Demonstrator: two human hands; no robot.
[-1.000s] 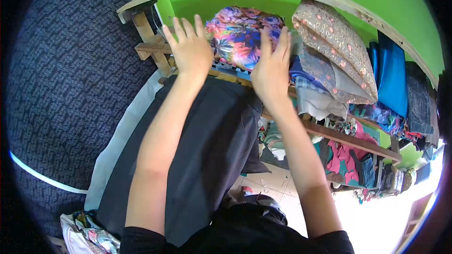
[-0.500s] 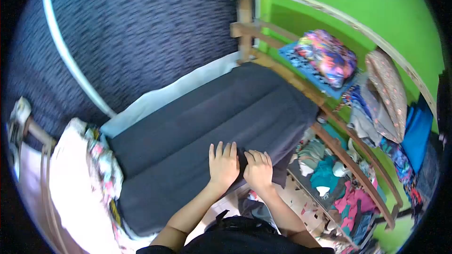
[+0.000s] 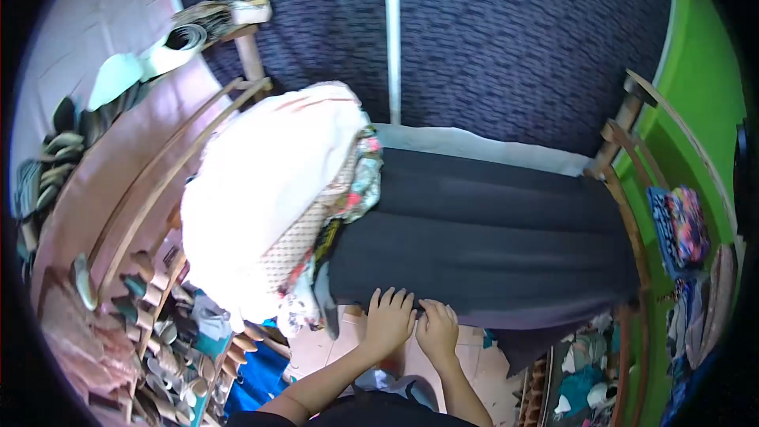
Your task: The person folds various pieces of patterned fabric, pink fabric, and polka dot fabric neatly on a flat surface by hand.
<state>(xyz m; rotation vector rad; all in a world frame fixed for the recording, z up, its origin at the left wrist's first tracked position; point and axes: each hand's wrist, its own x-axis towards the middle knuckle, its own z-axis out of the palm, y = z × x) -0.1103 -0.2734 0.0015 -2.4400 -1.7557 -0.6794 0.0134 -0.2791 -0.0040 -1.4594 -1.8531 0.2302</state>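
Note:
A dark grey sheet (image 3: 482, 237) covers the bed in front of me, with soft creases running along its length. My left hand (image 3: 389, 323) rests on the sheet's near edge, its fingers stretched out and slightly apart. Just to its right, my right hand (image 3: 436, 327) is closed over the same edge, fingers bent around the cloth. The two hands almost touch at the thumbs. At the near right, a loose corner of the sheet hangs down over the bed's side.
A white bundle of bedding (image 3: 269, 182) and a floral cloth (image 3: 365, 178) lie at the bed's left end. Wooden rails (image 3: 162, 190) stand left, above several shoes (image 3: 170, 356). Folded colourful fabric (image 3: 686, 225) sits by the green wall (image 3: 708, 111). A dark patterned curtain (image 3: 514, 47) hangs behind.
My view has swung left, bringing the white bedding and the shoes into sight. Both hands now lie farther left along the sheet's near edge.

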